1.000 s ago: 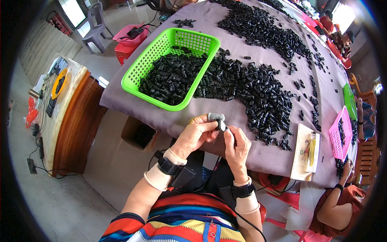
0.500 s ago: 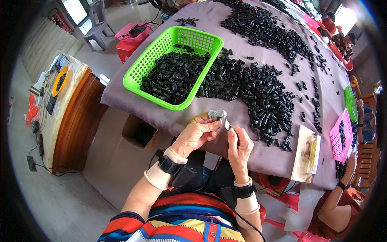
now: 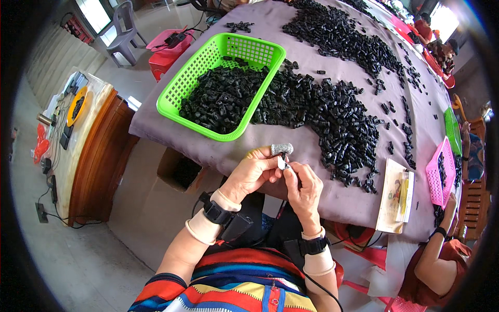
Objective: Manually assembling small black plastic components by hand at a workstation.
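Observation:
Close together at the near edge of the table, both my hands are closed over a tiny job. My left hand pinches a small black plastic part, mostly hidden by the fingers. A grey fabric finger sleeve covers its index fingertip. In my right hand is a small knife with a pale blade, which meets the black part; its handle is mostly hidden. Ahead lies a big heap of similar black parts, spilling beside a green plastic basket that holds many more.
A grey-mauve cloth covers the table. To the right are a booklet, a pink basket and another person's arm. Below the table's left edge stands a cardboard box; a wooden cabinet is farther left.
My right hand has moved left and slightly up, bringing the knife blade against the black part. My left hand stays nearly still. The other person's arm at right has shifted slightly.

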The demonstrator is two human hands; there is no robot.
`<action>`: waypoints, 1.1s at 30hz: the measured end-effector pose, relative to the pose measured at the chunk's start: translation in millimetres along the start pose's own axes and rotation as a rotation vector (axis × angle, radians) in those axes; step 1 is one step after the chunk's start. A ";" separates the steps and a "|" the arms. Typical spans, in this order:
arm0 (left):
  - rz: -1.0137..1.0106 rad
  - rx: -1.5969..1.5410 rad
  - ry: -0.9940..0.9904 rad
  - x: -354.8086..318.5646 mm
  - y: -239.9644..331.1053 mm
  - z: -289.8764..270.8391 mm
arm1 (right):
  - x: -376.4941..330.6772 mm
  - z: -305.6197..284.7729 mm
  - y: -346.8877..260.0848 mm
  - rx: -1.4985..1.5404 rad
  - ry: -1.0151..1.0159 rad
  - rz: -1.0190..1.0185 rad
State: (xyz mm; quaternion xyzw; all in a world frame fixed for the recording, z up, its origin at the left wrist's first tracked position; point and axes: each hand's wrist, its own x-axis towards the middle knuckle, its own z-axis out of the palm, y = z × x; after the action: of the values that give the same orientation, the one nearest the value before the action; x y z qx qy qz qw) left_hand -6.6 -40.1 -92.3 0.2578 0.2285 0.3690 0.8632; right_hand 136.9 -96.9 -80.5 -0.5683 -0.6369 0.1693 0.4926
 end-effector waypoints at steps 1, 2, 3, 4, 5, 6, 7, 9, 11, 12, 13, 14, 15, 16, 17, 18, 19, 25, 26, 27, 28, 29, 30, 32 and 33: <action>0.001 0.016 0.024 -0.1 -0.1 1.4 | 0.0 0.6 0.4 -0.014 0.010 -0.020; 0.000 0.017 0.024 -0.5 0.3 2.2 | 0.0 0.8 0.2 -0.014 0.010 -0.019; -0.006 0.013 0.029 -0.8 0.8 2.9 | 0.0 0.9 0.1 -0.023 0.015 -0.024; -0.012 0.010 0.034 -1.0 1.2 3.1 | 0.3 1.1 0.1 -0.031 0.020 -0.031; -0.012 0.010 0.034 -0.9 1.0 2.8 | 0.6 1.1 -0.1 -0.031 0.019 -0.030; -0.007 0.014 0.029 -0.8 0.6 2.2 | 1.0 1.0 -0.4 -0.042 0.018 -0.034; -0.001 0.018 0.023 -0.5 0.4 1.7 | 1.3 1.0 -0.5 -0.053 0.017 -0.038; -0.001 0.022 0.023 -0.2 0.1 1.1 | 1.3 1.8 0.2 -0.055 0.022 -0.038; 0.001 0.025 0.025 -0.3 0.1 1.0 | 1.3 2.5 0.3 -0.056 0.026 -0.038; 0.000 0.034 0.032 -0.4 0.2 1.3 | 1.4 2.7 0.2 -0.062 0.030 -0.040; -0.001 0.044 0.040 -0.7 0.4 1.5 | 1.5 2.8 -0.1 -0.067 0.034 -0.042; -0.001 0.044 0.040 -0.9 0.7 1.8 | 1.7 2.7 -0.8 -0.067 0.034 -0.042; -0.003 0.043 0.043 -1.0 1.1 2.1 | 2.0 2.3 -1.7 -0.075 0.030 -0.041; -0.005 0.043 0.045 -1.0 1.0 2.2 | 2.1 2.0 -2.2 -0.084 0.027 -0.039; -0.006 0.043 0.044 -1.1 0.9 2.2 | 2.0 2.1 -2.1 -0.084 0.027 -0.038; -0.010 0.031 0.051 -1.2 0.7 2.1 | 1.9 2.1 -1.8 -0.084 0.029 -0.039; -0.013 0.021 0.059 -1.4 0.7 2.0 | 2.0 2.4 -1.7 -0.083 0.031 -0.040; -0.011 -0.006 0.042 -0.5 -0.7 0.6 | 2.1 3.6 -1.0 -0.106 0.035 -0.048; -0.012 -0.006 0.042 -0.5 -1.0 0.4 | 2.2 3.5 -1.2 -0.106 0.035 -0.048; -0.012 -0.006 0.039 -0.3 -1.4 0.1 | 2.3 3.6 -1.7 -0.105 0.036 -0.046; -0.011 -0.007 0.036 -0.3 -1.5 -0.3 | 2.5 3.8 -1.9 -0.104 0.037 -0.045; -0.011 -0.007 0.036 -0.3 -1.3 -0.3 | 2.3 4.1 -1.3 -0.104 0.036 -0.045; -0.013 -0.007 0.037 -0.4 -1.1 0.0 | 1.9 4.5 -0.2 -0.111 0.033 -0.044; -0.015 -0.008 0.039 -0.7 -0.6 0.7 | 2.0 4.9 0.0 -0.118 0.029 -0.042; -0.017 -0.004 0.048 -0.8 -0.4 0.9 | 2.5 5.1 -0.8 -0.117 0.032 -0.047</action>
State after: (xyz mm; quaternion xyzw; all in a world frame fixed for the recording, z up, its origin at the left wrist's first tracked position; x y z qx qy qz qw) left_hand -6.4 -41.2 -91.7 0.2452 0.2506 0.3681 0.8611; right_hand 132.6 -93.2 -81.2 -0.5839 -0.6507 0.1110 0.4725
